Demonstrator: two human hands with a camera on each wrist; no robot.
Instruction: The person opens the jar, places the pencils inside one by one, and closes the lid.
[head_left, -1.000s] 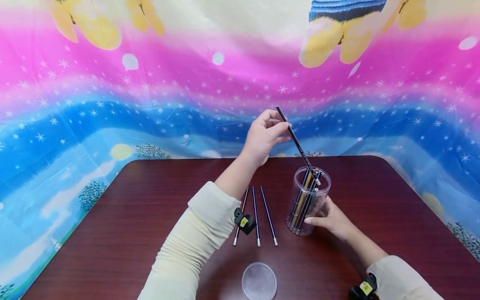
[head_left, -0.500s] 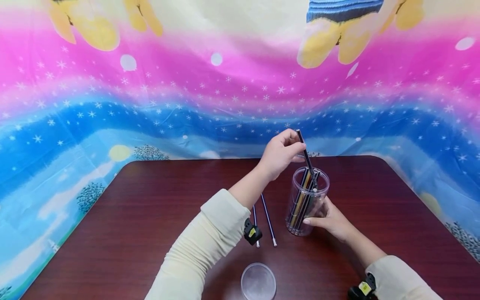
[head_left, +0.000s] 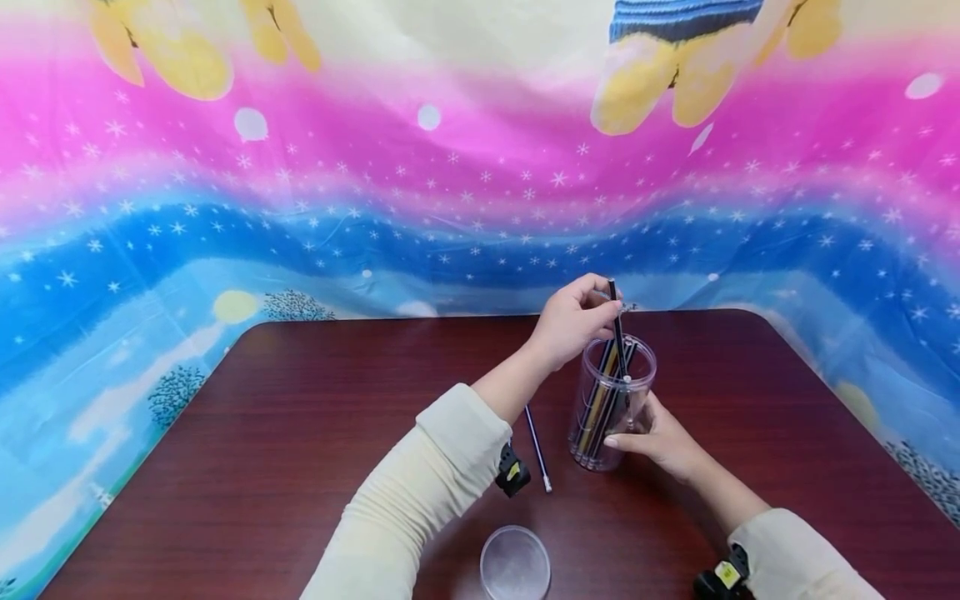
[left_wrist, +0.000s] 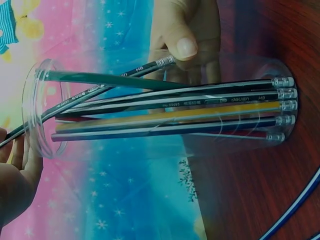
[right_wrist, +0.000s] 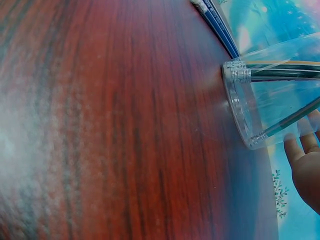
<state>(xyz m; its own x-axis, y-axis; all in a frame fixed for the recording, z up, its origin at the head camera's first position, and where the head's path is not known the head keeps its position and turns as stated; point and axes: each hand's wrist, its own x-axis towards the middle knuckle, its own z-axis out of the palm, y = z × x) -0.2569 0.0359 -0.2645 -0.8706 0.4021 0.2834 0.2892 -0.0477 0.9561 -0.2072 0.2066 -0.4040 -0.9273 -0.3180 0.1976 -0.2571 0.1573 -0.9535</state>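
Holding one pencil (head_left: 619, 343), one jar (head_left: 647, 381)

The left hand (head_left: 573, 327) has come down between 4 and 5 o'clock, taking the black pencil (head_left: 619, 343) deeper into the clear jar (head_left: 651, 377). That pencil, earlier leaning toward 11 o'clock, now points nearly to 12. The left arm (head_left: 442, 467) has moved across the loose pencils (head_left: 538, 454), leaving just one plainly visible.

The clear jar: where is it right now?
In the head view, the clear jar sits on the table, right of centre, the left hand holding a pencil at its mouth and the right hand gripping its side.
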